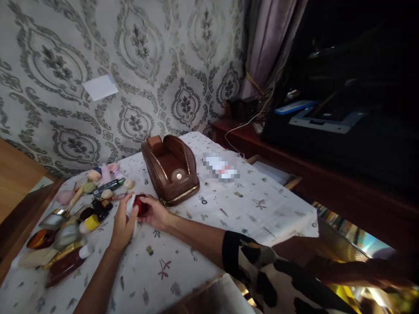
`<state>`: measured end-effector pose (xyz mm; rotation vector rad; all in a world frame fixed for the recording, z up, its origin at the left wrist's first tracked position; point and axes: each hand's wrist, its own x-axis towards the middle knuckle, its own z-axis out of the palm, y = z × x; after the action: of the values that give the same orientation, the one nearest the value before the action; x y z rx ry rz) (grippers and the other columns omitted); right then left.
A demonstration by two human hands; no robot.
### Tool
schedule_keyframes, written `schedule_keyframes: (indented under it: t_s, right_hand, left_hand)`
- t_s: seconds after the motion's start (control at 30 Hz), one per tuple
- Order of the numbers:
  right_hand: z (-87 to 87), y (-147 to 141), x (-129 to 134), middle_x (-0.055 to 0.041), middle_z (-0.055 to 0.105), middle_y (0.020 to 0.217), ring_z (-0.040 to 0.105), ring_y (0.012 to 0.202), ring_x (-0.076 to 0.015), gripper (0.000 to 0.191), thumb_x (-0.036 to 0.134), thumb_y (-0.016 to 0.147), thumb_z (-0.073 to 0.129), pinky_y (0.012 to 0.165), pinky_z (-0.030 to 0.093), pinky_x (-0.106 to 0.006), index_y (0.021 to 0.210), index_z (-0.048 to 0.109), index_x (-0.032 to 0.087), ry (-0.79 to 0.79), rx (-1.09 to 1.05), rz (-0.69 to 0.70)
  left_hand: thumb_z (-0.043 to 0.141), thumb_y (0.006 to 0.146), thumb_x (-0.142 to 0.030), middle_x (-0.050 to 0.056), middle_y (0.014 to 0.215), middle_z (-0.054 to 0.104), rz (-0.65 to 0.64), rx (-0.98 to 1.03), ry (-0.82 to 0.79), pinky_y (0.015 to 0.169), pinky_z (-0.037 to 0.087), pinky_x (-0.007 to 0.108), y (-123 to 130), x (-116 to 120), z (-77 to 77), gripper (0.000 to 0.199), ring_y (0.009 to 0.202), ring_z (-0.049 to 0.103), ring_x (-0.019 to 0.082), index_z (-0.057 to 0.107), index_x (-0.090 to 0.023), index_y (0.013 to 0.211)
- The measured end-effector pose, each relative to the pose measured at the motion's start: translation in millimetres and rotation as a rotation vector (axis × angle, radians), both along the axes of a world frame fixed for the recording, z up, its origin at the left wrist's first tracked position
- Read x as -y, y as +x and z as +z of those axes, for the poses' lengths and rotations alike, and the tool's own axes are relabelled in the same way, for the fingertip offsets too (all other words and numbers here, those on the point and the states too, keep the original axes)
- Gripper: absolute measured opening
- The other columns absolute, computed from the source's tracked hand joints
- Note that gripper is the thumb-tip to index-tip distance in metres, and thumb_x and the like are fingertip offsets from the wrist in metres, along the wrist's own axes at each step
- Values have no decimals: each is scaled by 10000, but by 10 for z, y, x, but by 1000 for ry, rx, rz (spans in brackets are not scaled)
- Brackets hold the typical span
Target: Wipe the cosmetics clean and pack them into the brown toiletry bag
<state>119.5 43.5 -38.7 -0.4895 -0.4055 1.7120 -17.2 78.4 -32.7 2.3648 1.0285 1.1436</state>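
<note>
Toward the table's (242,213) left edge, the right hand (157,213) grips a red container (139,206), the left hand (123,219) a white wad (130,204); the container seems light, slippery — best held by its sides.

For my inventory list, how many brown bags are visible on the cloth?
1: the brown bag sits open on the patterned cloth, just beyond the right hand.
</note>
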Motion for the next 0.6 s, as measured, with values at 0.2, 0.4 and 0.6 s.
schedule_keyframes:
  t_s: [0.2, 0.4, 0.6]
  right_hand:
    - [-33, -79, -15, 20, 593, 914, 598, 709, -133, 648, 440, 637, 808, 533, 527, -265, 1139, 453, 236, 58, 144, 48]
    - [-74, -111, 77, -58, 521, 1240, 618, 890, -165, 877, 460, 644, 822, 661, 558, -300, 1375, 375, 275, 147, 427, 52]
    - [-57, -53, 180, -31, 593, 1160, 588, 1064, -201, 873, 421, 708, 797, 952, 488, -362, 1449, 352, 293, 293, 817, 9]
  left_hand:
    - [450, 913, -465, 43, 959, 635, 88, 97, -95, 826, 461, 319, -15, -4, 58, 325, 901, 592, 214, 589, -191, 1017]
    - [509, 862, -494, -44, 609, 431, 172, 238, -208, 556, 362, 241, -19, 32, 137, 346, 589, 408, 135, 470, -208, 672]
    - [643, 744, -528, -46, 563, 442, 205, 341, -319, 521, 353, 223, -49, 24, 209, 384, 561, 392, 113, 517, -188, 616]
